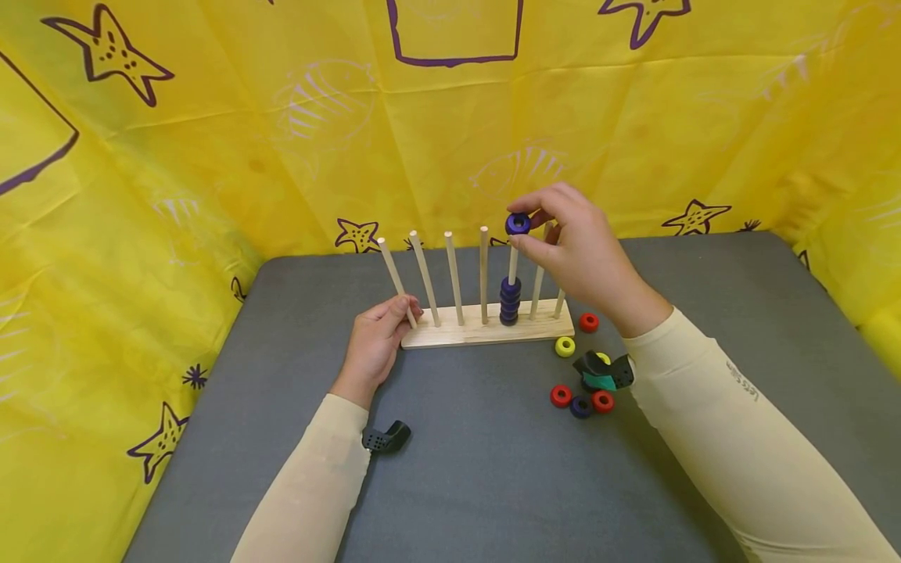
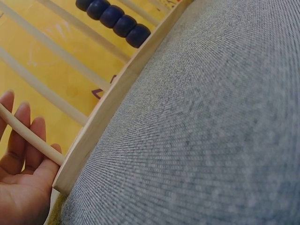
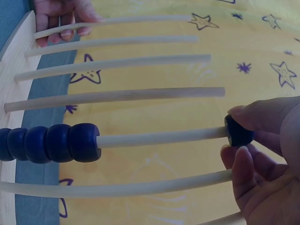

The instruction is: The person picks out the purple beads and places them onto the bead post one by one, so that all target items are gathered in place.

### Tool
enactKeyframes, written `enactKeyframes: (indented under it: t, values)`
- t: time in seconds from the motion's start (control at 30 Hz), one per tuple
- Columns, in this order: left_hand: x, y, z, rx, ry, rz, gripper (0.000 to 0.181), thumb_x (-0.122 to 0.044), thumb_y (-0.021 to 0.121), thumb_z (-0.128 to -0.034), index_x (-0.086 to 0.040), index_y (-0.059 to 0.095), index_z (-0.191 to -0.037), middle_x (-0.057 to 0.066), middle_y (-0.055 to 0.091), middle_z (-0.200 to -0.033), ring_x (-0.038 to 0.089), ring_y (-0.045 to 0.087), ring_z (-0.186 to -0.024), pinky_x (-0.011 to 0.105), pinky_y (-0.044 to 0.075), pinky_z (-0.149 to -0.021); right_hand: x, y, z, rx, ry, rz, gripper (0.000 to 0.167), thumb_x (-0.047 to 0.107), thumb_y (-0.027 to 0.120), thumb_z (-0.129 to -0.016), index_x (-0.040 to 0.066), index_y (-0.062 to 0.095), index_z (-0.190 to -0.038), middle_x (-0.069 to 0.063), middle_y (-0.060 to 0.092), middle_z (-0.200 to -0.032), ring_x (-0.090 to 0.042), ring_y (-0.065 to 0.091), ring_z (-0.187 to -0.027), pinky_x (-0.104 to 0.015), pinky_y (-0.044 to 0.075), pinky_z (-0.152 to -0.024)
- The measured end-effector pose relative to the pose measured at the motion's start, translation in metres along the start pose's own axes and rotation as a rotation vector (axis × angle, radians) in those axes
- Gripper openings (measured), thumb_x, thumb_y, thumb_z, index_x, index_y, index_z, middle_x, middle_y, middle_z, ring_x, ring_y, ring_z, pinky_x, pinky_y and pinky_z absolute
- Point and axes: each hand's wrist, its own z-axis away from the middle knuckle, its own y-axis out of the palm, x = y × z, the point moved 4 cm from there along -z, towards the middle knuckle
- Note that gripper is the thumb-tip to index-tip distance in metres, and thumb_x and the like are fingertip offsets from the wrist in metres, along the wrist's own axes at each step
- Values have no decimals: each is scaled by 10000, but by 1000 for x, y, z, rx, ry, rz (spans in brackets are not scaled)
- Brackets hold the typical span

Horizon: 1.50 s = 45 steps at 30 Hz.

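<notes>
A wooden peg rack (image 1: 457, 335) with a row of upright pegs stands on the table. My left hand (image 1: 376, 336) holds it at the left end, its fingers about the leftmost peg (image 2: 33, 138). My right hand (image 1: 587, 250) pinches a dark blue ring bead (image 1: 518, 224) between thumb and fingers at the top of the fifth peg from the left. In the right wrist view this bead (image 3: 239, 131) meets the peg's tip. Several dark blue beads (image 1: 510, 301) are stacked at the bottom of that same peg; the other pegs carry none that I can see.
Loose beads lie right of the rack: a red bead (image 1: 589, 322), a yellow bead (image 1: 565, 346), and nearer a red bead (image 1: 561, 396), a blue bead (image 1: 581, 407) and another red one. The right wrist strap (image 1: 604, 371) partly hides others. A yellow patterned cloth (image 1: 436, 117) hangs behind the grey table (image 1: 450, 469).
</notes>
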Motion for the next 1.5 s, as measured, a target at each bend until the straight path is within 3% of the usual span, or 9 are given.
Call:
enactKeyframes:
  t: [0.33,0.63,1.27,1.5]
  values:
    - [0,0,0,2,5,-14,427,-137,595,-1152,263,574,-1299,273,651,-1205,226,660,-1123,407,514,-1085,-1,0,-1,-5,12,0,275,23,801,-997,0,739,-1263,-103,655,-1176,-226,630,-1048,-348,491,-806]
    - [0,1,0,12,13,-8,417,-146,596,-1153,250,591,-1284,157,684,-1135,237,658,-1131,410,516,-1082,-1,0,-1,4,20,11,262,68,795,-1011,12,735,-1260,-114,662,-1224,-259,633,-1077,-471,525,-859]
    - [0,0,-1,7,17,-6,413,-126,599,-1149,264,586,-1282,148,692,-1121,224,667,-1111,398,528,-1067,-1,-5,4,19,11,-109,260,106,775,-1038,29,727,-1282,-108,665,-1239,-213,603,-1101,-331,497,-873]
    - [0,0,0,2,7,-11,421,-135,596,-1151,262,581,-1290,156,693,-1131,231,670,-1122,410,523,-1076,-4,-8,8,-1,9,-207,253,166,680,-1108,21,718,-1312,-68,667,-1226,-202,611,-1095,-304,522,-884]
